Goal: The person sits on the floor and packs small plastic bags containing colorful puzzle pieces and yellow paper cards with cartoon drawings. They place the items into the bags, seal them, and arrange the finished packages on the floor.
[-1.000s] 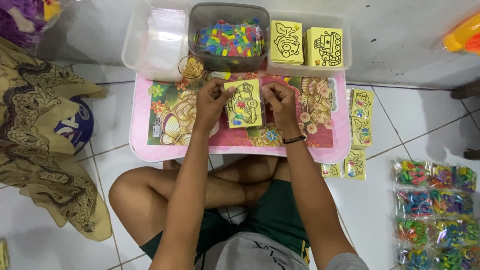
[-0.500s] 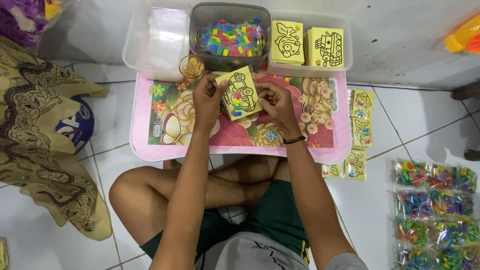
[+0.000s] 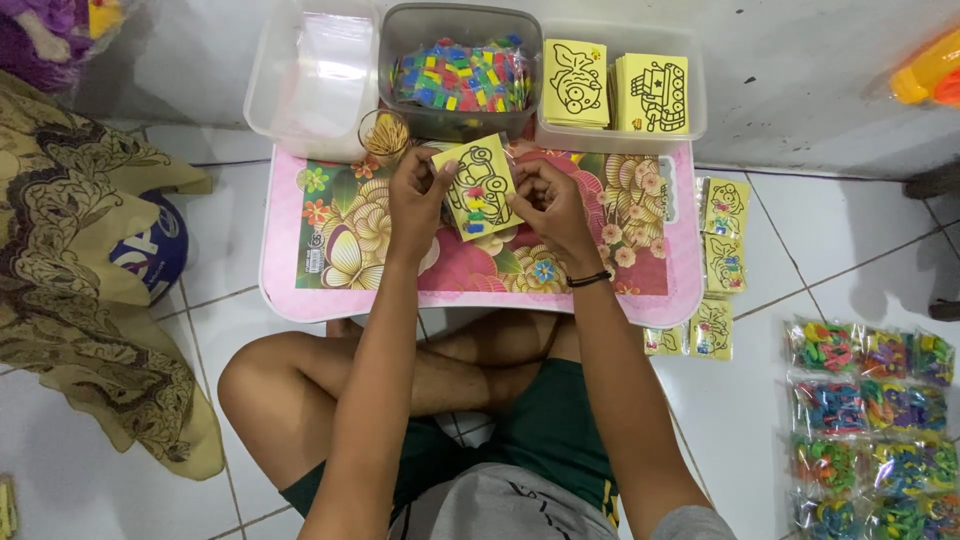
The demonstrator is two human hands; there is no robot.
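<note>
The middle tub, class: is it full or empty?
Nearly full. The middle tub holds a heap of small coloured packets reaching close to its rim.

This looks like a home floor used for small craft packing. A person sits cross-legged on white floor tiles (image 3: 130,480) at a low pink floral table (image 3: 640,280). At twelve o'clock stand plastic tubs, one with colourful small pieces (image 3: 460,75), one with yellow picture cards (image 3: 620,90). At four o'clock lie rows of filled clear packets (image 3: 870,420). At nine o'clock a patterned cloth (image 3: 70,270) is heaped on the floor.
</note>
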